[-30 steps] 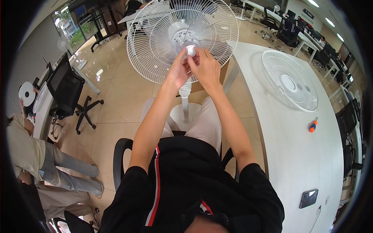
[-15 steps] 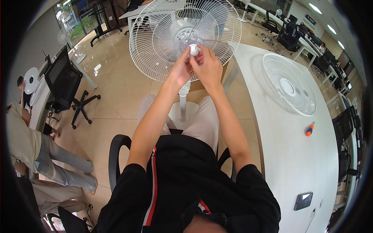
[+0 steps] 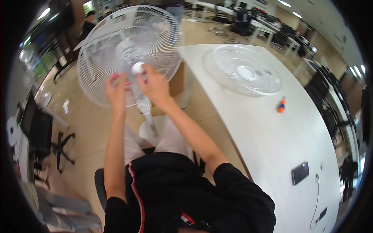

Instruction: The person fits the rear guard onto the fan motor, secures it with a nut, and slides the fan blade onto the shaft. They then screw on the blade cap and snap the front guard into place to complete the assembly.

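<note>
A white stand fan faces me with its rear wire grille and see-through blades showing. At its hub, my right hand pinches a small round white knob between thumb and fingers. My left hand is lower left of the hub, in front of the grille, fingers bent and apart, with nothing visible in them; motion blurs its tips. The fan's white pole runs down between my knees to a round base.
On the white table to my right lie the front fan grille, an orange-and-blue screwdriver, a dark phone and a cable. A black office chair stands left. Another person's legs show lower left.
My view has swung right, so the fan and hands appear further left. My left hand has come away from the knob; my right hand stays on it.
</note>
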Demonstrator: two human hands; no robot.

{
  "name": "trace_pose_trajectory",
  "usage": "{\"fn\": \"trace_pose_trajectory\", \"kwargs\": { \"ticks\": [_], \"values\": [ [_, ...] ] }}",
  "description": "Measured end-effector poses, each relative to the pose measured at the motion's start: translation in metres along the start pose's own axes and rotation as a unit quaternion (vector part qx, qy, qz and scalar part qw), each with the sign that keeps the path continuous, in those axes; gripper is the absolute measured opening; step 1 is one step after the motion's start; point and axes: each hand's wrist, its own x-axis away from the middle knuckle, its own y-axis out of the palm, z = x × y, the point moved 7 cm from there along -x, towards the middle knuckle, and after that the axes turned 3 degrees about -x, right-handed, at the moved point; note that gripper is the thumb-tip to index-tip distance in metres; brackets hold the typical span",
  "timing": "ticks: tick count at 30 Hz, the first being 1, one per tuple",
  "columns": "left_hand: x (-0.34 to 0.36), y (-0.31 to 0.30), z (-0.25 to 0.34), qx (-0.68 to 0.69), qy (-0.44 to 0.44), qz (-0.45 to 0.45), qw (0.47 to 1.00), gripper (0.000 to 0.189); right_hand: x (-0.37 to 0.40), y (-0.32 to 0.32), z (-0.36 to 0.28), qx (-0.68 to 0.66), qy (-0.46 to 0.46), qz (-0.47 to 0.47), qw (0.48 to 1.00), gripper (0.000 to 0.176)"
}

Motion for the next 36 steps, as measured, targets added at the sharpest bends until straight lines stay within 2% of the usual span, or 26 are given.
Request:
{"fn": "trace_pose_trajectory", "kwargs": {
  "ticks": [6, 9, 11, 14, 17, 23, 28, 32, 33, 35, 36],
  "values": [
    [-0.016, 0.03, -0.003, 0.056, -0.069, -0.141, 0.986, 0.068, -0.005, -0.005, -0.009, 0.036, -0.05, 0.013, 0.998, 0.034],
    [-0.015, 0.03, 0.001, 0.029, -0.08, -0.173, 0.981, 0.069, -0.006, -0.006, -0.009, 0.051, -0.048, -0.004, 0.998, 0.035],
    [-0.017, 0.031, -0.001, 0.025, -0.07, -0.174, 0.982, 0.068, -0.005, -0.007, -0.009, 0.065, -0.049, -0.014, 0.997, 0.036],
    [-0.016, 0.032, 0.0, 0.018, -0.063, -0.178, 0.982, 0.067, -0.004, -0.014, -0.015, 0.047, -0.115, 0.028, 0.992, 0.033],
    [-0.015, 0.033, 0.0, 0.013, -0.058, -0.181, 0.982, 0.067, -0.005, -0.015, -0.015, 0.044, -0.123, 0.033, 0.991, 0.035],
    [-0.015, 0.032, 0.0, 0.006, -0.065, -0.189, 0.98, 0.067, -0.007, -0.008, -0.007, 0.036, -0.085, 0.005, 0.996, 0.031],
    [-0.013, 0.03, 0.003, -0.019, -0.064, -0.196, 0.978, 0.064, -0.011, -0.003, 0.004, 0.035, -0.012, -0.011, 0.999, 0.031],
    [-0.013, 0.031, 0.0, -0.013, -0.058, -0.197, 0.979, 0.064, -0.017, -0.002, 0.009, 0.063, 0.042, -0.048, 0.996, 0.042],
    [-0.013, 0.029, 0.0, -0.012, -0.058, -0.194, 0.979, 0.065, -0.018, 0.0, 0.013, 0.07, 0.051, -0.039, 0.995, 0.05],
    [-0.015, 0.028, -0.002, -0.014, -0.046, -0.197, 0.979, 0.067, -0.02, 0.007, 0.018, 0.095, 0.036, -0.032, 0.994, 0.057],
    [-0.016, 0.027, -0.003, -0.017, -0.04, -0.201, 0.979, 0.068, -0.018, 0.01, 0.026, -0.008, 0.125, -0.074, 0.989, 0.061]
  ]
}}
